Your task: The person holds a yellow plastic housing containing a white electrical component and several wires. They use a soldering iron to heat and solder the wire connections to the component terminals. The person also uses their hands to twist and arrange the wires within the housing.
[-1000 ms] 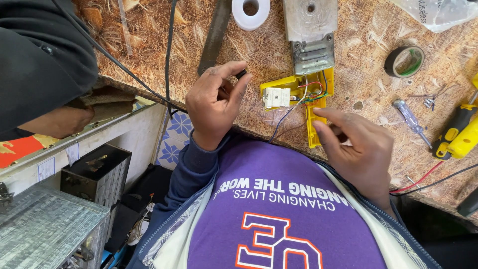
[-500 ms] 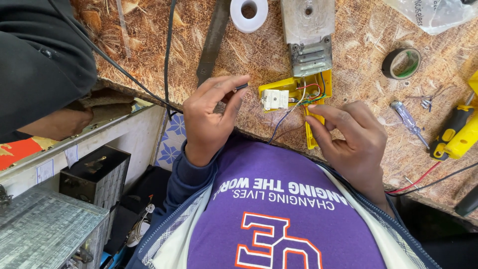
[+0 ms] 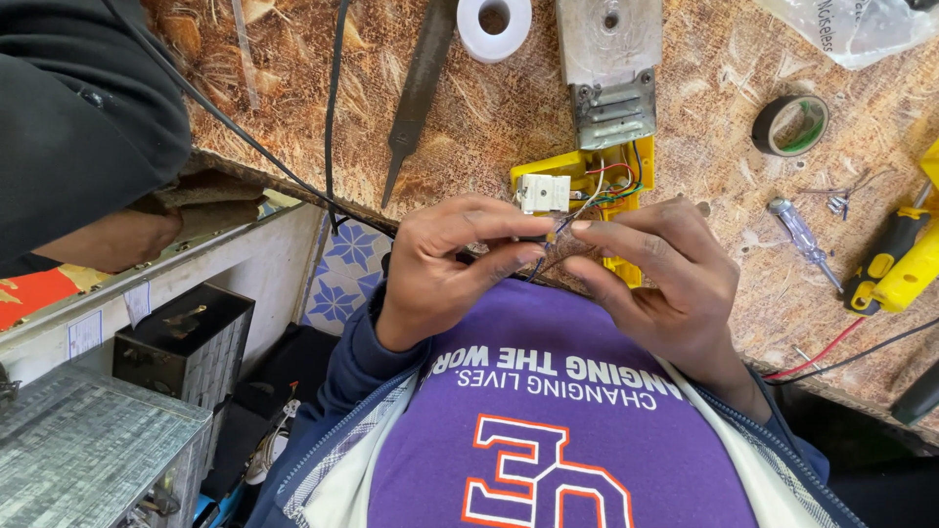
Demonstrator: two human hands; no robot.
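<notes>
Both hands are pinching thin wires (image 3: 559, 227) together, left hand (image 3: 445, 264) and right hand (image 3: 655, 279) meeting just below the yellow housing (image 3: 626, 181); keeping the fingertips close steadies the twist.

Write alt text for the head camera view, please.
Two hands, left hand and right hand, pinch thin wires together beside an open yellow casing on a chipboard bench, with tape rolls and screwdrivers nearby.

Your left hand (image 3: 445, 264) has dropped from beside the white switch (image 3: 544, 193). Your right hand (image 3: 665, 279) rose; both hands' fingers (image 3: 548, 235) now meet on the thin wires (image 3: 577, 207).
</notes>
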